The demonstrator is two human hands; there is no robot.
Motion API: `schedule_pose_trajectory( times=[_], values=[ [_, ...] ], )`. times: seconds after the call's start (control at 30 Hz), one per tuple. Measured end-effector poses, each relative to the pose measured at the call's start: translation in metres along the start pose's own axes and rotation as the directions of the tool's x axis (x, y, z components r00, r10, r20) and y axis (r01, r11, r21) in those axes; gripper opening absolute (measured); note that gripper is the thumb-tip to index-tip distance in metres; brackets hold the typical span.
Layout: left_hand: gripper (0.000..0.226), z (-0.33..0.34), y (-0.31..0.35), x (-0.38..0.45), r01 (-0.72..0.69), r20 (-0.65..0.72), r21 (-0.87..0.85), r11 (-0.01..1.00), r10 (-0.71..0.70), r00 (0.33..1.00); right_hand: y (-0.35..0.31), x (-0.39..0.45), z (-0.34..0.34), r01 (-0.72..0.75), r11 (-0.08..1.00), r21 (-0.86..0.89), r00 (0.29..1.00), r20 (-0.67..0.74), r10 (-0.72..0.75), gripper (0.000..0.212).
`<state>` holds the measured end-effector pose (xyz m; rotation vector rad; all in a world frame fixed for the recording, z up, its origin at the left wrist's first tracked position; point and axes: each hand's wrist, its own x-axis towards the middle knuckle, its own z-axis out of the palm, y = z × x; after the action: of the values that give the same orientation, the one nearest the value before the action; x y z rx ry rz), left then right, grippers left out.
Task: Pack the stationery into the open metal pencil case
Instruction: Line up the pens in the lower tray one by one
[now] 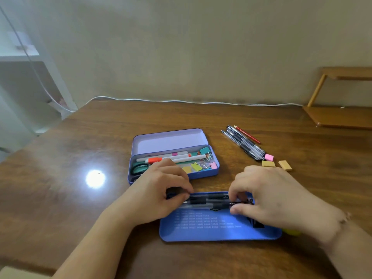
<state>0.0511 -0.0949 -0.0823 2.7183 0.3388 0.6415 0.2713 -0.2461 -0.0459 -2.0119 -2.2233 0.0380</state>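
Note:
A blue metal pencil case (pixel 211 232) lies open near me, its printed lid flat toward me. Several clear pens with black grips (pixel 209 201) lie across its tray. My left hand (pixel 161 196) pinches their left ends and my right hand (pixel 267 194) pinches their right ends. Behind it stands a lilac metal case (pixel 171 140), open, holding markers, teal scissors, binder clips and small colored erasers. More clear pens and a red pencil (pixel 244 144) lie on the table to the right, with a pink eraser (pixel 269 157) and two tan erasers (pixel 268 163) beside them.
The brown wooden table (pixel 80 158) shows a bright lamp glare at the left. A white cable (pixel 181 101) runs along its back edge by the wall. A wooden shelf stand (pixel 340 115) sits at the back right. Something yellow (pixel 291 232) peeks out under my right wrist.

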Motion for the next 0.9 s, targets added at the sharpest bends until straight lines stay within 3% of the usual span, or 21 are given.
schedule_pose_trajectory(
  times=[0.4, 0.5, 0.63, 0.7, 0.77, 0.83, 0.9],
  values=[
    [0.010, -0.001, 0.000, -0.001, 0.025, 0.040, 0.069, 0.997, -0.027, 0.999, -0.006, 0.008, 0.007, -0.079, 0.993, 0.089, 0.997, 0.022, 0.077, 0.027],
    [0.019, -0.001, 0.000, -0.002, 0.024, 0.061, 0.074, 0.997, -0.028, 0.998, -0.007, 0.009, 0.009, -0.076, 0.991, 0.109, 0.997, 0.017, 0.075, 0.026],
    [0.018, -0.002, 0.001, -0.002, 0.013, 0.060, 0.065, 0.998, -0.017, 0.998, 0.004, 0.008, 0.004, -0.133, 0.979, 0.157, 0.991, -0.010, 0.136, 0.037],
    [0.017, -0.003, 0.001, -0.003, 0.007, 0.054, 0.067, 0.998, -0.011, 0.998, 0.024, 0.010, 0.004, -0.217, 0.943, 0.251, 0.944, -0.193, 0.268, 0.036],
    [0.015, -0.006, 0.001, -0.005, 0.008, 0.047, 0.059, 0.998, -0.010, 0.999, 0.050, 0.014, 0.008, -0.345, 0.910, 0.230, 0.840, -0.357, 0.408, 0.025],
    [0.014, -0.009, 0.001, -0.006, 0.011, 0.048, 0.043, 0.999, -0.013, 0.999, 0.068, 0.020, 0.015, -0.494, 0.858, 0.139, 0.782, -0.360, 0.508, 0.025],
    [0.013, -0.011, 0.001, -0.006, 0.015, 0.040, 0.038, 0.999, -0.017, 0.999, 0.074, 0.026, 0.022, -0.552, 0.829, 0.087, 0.776, -0.311, 0.549, 0.030]
  ],
)
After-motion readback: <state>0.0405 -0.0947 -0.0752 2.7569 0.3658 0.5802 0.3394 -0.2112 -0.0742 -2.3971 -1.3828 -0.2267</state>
